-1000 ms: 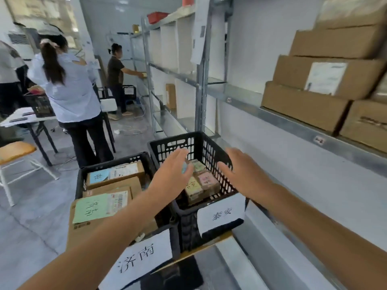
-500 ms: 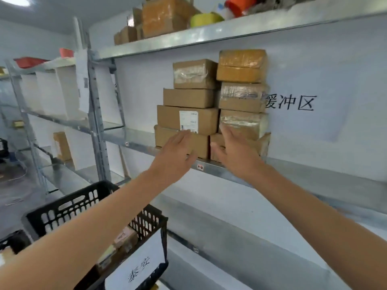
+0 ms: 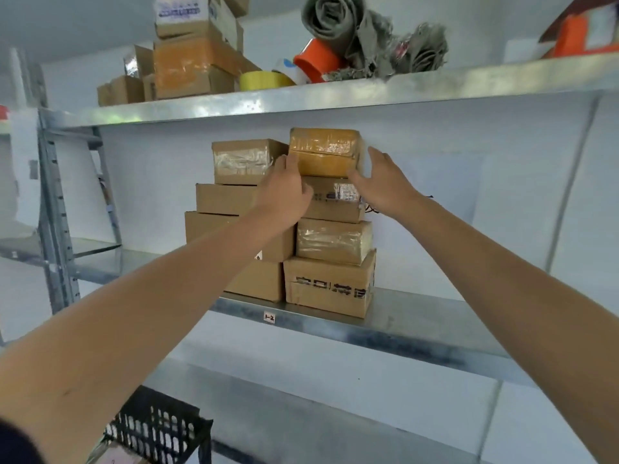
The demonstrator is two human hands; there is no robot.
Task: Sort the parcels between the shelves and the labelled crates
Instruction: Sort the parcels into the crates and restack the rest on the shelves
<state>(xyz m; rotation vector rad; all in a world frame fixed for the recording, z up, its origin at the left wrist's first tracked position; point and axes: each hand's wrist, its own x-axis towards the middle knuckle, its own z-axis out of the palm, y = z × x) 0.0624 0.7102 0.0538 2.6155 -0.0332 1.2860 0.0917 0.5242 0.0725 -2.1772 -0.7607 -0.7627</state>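
You are facing the middle shelf point(image 3: 418, 316), where two stacks of brown parcels are sitting side by side and touching; judging by that pile, most of the sorting is still waiting for you. Only a corner of a black crate point(image 3: 160, 426) is showing at the bottom left, and whether it is holding anything cannot be told from here. You are working on the top parcel point(image 3: 325, 152) of the right stack, the orange-taped one, which is resting on the parcel below it, not yet lifted. Both arms are reaching up and forward, nearly straight. Your left hand point(image 3: 288, 192) is pressing against the parcel's left end, and your right hand point(image 3: 382, 179) is cupping its right end, fingers point(image 3: 376, 155) spread and bracketing the parcel rather than curling shut.
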